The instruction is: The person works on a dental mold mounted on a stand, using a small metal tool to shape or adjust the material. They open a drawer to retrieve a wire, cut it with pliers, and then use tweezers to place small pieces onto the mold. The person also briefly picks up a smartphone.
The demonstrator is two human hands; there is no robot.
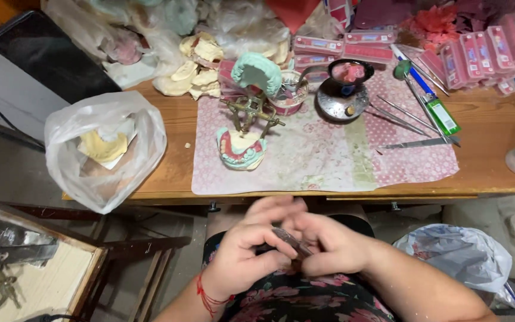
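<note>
Down below the counter's point(490, 173) front edge, the person's two hands are meeting over a lap covered in dark floral cloth point(311, 301). The left hand point(242, 256), with a red thread around its wrist, is curling its fingers around the near end of a thin dark tool point(290, 240), so its grip is closing on that tool. The right hand point(329, 244) is pinching the same tool from the other side, its thumb and fingers pressing against the tool's far end. The tool is lying slantwise between both hands, well below the counter and apart from everything on it.

Up on the counter, a pink patterned mat point(329, 155) is lying flat. A brass articulator point(251, 113) is standing on the mat's left part, carrying a mint-green plaster cast point(257, 70) on top, while a lower cast with pink wax and teeth point(241, 149) is sitting just in front of it. A small round burner with a pink-filled bowl point(346, 89) is standing right of the articulator. Several slim metal instruments point(415, 128) are lying near the mat's right edge. A clear plastic bag holding a yellow cast point(104, 149) is resting at the counter's left end, partly hanging over it. Pink flat boxes point(478, 50) are stacking up along the back.
</note>
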